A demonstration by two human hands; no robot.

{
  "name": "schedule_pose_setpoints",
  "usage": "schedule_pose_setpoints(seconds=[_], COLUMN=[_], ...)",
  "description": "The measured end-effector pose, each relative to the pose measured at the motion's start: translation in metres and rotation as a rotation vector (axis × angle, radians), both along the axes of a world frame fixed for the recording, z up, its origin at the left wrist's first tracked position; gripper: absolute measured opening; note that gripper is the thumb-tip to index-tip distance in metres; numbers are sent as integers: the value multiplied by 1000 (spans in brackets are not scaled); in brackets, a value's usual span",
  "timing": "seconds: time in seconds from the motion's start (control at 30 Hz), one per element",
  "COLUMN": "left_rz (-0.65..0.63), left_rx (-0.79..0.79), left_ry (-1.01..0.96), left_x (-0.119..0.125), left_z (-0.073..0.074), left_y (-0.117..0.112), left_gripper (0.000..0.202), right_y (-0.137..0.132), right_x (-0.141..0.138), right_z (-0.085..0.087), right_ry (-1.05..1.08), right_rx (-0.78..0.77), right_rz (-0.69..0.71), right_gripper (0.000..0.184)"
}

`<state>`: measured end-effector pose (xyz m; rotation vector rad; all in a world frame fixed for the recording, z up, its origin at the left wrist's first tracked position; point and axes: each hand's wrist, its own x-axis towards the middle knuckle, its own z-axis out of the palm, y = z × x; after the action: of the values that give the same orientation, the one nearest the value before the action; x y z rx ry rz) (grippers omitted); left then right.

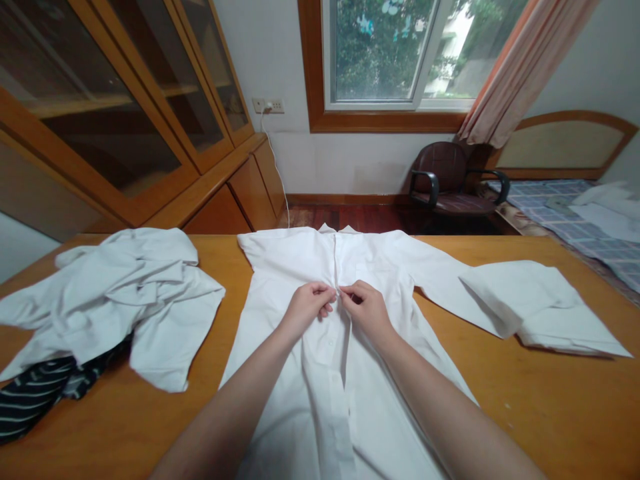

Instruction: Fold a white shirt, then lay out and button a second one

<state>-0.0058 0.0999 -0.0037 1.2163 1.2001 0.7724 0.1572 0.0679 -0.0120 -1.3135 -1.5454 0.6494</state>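
A white button-up shirt [280,267] lies front side up on the wooden table [210,427], its collar at the far edge. Its front is together near the collar and parts into a gap below my hands. My left hand [313,303] pinches one front edge of the shirt at mid-chest. Right beside it, my right hand [365,307] pinches the other edge, and the fingertips of both hands nearly meet. Whatever small button sits between them is hidden by the fingers. The shirt's sleeve on the right stretches out across the table.
Crumpled white clothing [145,293] lies on the left, over a dark striped cloth [40,393]. Folded white fabric [545,300] rests on the right, against the sleeve. Beyond the table stand a glass-door cabinet [145,212], an office chair [445,173] and a bed [565,207].
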Motion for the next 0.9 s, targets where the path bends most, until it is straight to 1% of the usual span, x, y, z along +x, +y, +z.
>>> schedule_pose_setpoints(seconds=[0.23,0.43,0.7,0.9], left_rz=[7,5,-10,-23], left_rx=[-6,-54,-84,-107], left_ry=[-13,-112,-158,-160], left_x=[-1,-3,-6,-5], left_z=[-2,0,3,7], left_y=[1,3,4,3], left_gripper=[26,27,30,30], right_y=[0,-1,-2,1], right_x=[0,0,4,2], right_z=[1,2,6,1], right_ry=[-6,-8,31,41], right_rx=[0,-10,-55,-56], right_rz=[5,12,108,53], right_gripper=[19,20,27,22])
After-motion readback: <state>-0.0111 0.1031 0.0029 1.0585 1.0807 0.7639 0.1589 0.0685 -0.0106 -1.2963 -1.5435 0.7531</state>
